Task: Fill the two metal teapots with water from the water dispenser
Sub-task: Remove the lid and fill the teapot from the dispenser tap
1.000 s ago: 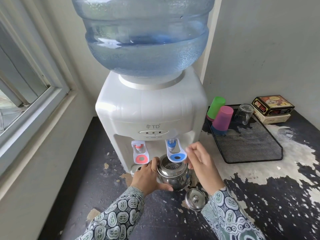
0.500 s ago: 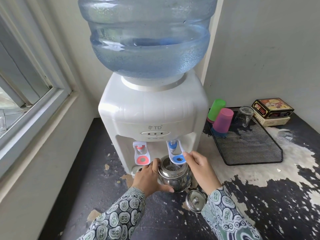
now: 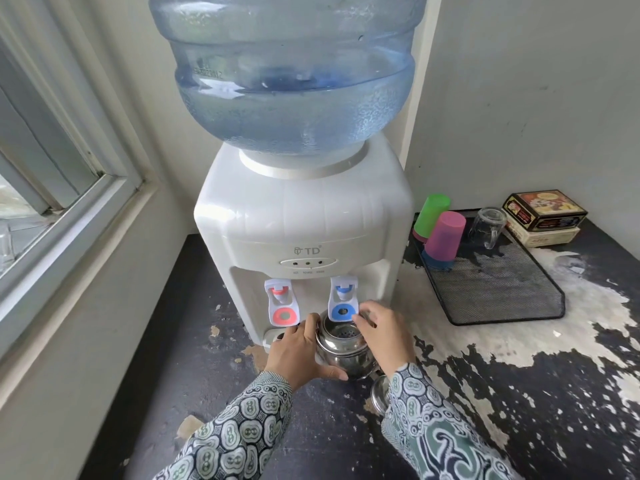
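A white water dispenser (image 3: pixel 304 220) with a big blue bottle (image 3: pixel 287 74) stands at the back of the counter. An open metal teapot (image 3: pixel 341 351) with a strainer inside sits under the blue tap lever (image 3: pixel 343 304). My left hand (image 3: pixel 298 351) grips the teapot's left side. My right hand (image 3: pixel 384 336) rests beside the teapot with its fingertips on the blue lever's right edge. The teapot's lid (image 3: pixel 379 393) lies on the counter just in front, partly under my right sleeve. Only one teapot is in view.
A red tap lever (image 3: pixel 282 301) is left of the blue one. A black mesh tray (image 3: pixel 502 289) at the right carries a green cup (image 3: pixel 431 213), a pink cup (image 3: pixel 445 233) and a glass mug (image 3: pixel 488 225). Boxes (image 3: pixel 545 211) stand behind it. A window frame (image 3: pixel 69 188) is at the left.
My right hand has come down from beside the blue lever and now touches its right edge. The view has tilted slightly upward. My left hand stays on the teapot.
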Action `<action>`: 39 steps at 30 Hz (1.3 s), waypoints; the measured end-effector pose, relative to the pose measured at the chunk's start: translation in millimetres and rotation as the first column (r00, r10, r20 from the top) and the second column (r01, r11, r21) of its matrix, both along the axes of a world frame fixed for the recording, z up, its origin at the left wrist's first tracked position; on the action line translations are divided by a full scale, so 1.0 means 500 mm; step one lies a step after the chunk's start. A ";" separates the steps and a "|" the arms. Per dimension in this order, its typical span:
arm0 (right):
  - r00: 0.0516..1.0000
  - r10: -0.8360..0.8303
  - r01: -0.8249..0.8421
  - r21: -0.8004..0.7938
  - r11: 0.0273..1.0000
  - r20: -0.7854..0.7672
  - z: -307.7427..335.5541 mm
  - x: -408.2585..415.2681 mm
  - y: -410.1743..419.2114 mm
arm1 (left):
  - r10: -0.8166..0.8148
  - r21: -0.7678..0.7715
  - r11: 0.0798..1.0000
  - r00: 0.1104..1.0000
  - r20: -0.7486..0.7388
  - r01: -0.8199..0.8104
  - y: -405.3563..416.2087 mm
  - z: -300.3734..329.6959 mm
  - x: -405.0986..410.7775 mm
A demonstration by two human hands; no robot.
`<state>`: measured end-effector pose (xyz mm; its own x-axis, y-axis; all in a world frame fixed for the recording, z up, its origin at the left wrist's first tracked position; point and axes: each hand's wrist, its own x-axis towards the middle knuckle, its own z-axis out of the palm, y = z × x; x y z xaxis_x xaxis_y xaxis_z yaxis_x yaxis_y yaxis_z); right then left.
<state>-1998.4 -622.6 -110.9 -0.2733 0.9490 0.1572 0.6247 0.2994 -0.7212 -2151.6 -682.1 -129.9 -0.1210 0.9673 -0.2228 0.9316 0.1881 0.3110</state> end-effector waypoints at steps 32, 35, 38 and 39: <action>0.954 0.063 -0.168 -0.350 0.921 -0.292 -0.146 0.102 -0.146 | -0.018 0.154 0.987 0.996 -0.092 0.032 -0.161 -0.065 0.051; 0.968 0.128 -0.198 -0.342 0.919 -0.216 -0.155 0.103 -0.147 | -0.002 0.135 0.991 0.996 -0.091 0.014 -0.171 -0.072 0.049; 0.973 0.165 -0.210 -0.326 0.922 -0.159 -0.157 0.114 -0.139 | 0.001 0.115 0.993 0.994 -0.111 0.012 -0.173 -0.076 0.047; 0.984 0.131 -0.161 -0.300 0.940 -0.119 -0.159 0.121 -0.134 | -0.005 0.110 0.994 0.992 -0.124 0.019 -0.173 -0.078 0.046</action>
